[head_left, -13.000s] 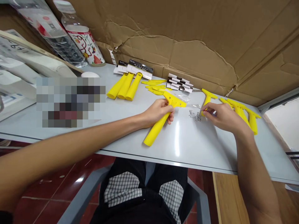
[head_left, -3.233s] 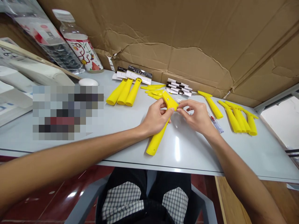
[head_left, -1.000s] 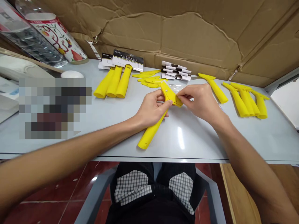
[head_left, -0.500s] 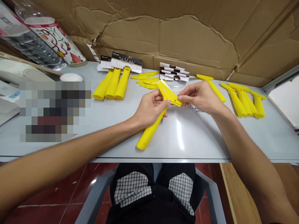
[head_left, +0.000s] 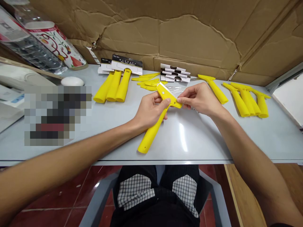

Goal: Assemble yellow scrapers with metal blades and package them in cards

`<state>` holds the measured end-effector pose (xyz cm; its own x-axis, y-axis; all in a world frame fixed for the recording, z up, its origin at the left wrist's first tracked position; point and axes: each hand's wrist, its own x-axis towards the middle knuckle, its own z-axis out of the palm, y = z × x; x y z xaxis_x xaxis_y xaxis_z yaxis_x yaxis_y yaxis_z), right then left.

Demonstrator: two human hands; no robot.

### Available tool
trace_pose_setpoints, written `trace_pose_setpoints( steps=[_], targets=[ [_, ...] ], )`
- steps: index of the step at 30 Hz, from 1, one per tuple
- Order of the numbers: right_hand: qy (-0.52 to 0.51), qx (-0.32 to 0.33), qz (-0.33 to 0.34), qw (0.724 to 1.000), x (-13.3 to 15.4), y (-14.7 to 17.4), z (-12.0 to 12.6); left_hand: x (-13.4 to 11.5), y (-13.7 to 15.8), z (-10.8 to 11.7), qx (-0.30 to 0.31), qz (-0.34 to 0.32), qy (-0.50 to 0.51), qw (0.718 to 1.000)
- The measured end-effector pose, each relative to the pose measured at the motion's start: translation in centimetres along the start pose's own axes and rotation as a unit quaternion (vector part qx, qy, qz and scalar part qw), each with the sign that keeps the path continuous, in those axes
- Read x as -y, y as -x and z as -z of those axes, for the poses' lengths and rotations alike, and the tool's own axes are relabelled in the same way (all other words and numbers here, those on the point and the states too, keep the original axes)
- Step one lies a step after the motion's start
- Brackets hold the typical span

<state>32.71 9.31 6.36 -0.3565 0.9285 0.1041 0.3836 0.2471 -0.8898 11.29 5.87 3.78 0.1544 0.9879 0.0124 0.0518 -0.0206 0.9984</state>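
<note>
A yellow scraper with a long hollow handle and a wide angled head is held above the table. My left hand is wrapped round the neck below the head, its thumb lying on the front. A pale strip runs along the head's upper edge; one screw shows in its face, and a dark hole sits near the right corner. At that corner, my right hand is closed, thumb and forefinger pressed together against the head. Whether a small part is between those fingertips is hidden. Small metal screws lie partly covered below my right hand.
Three yellow handles with black-and-white cards lie back left. Flat yellow pieces and stacked folded cards lie behind my hands. More yellow scrapers rest at right. Bottles and a white rounded object stand left.
The scraper and both hands have shifted slightly left in view. My right hand now covers more of the screws. Both grips look the same.
</note>
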Motion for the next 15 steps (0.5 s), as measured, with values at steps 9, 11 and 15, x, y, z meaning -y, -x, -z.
trace_pose_setpoints(
  steps=[9,11,15],
  targets=[
    [0.063,-0.073,0.111,0.989,0.9,0.2,-0.3,-0.3,0.0,-0.3,-0.045,-0.005,0.007,0.999],
    [0.069,-0.066,0.119,0.988,1.4,0.6,-0.7,-0.2,0.0,-0.4,-0.046,-0.007,0.009,0.999],
    [0.083,-0.031,0.137,0.987,1.7,1.1,-1.4,0.1,-0.1,-0.4,-0.037,-0.02,0.014,0.999]
  ],
)
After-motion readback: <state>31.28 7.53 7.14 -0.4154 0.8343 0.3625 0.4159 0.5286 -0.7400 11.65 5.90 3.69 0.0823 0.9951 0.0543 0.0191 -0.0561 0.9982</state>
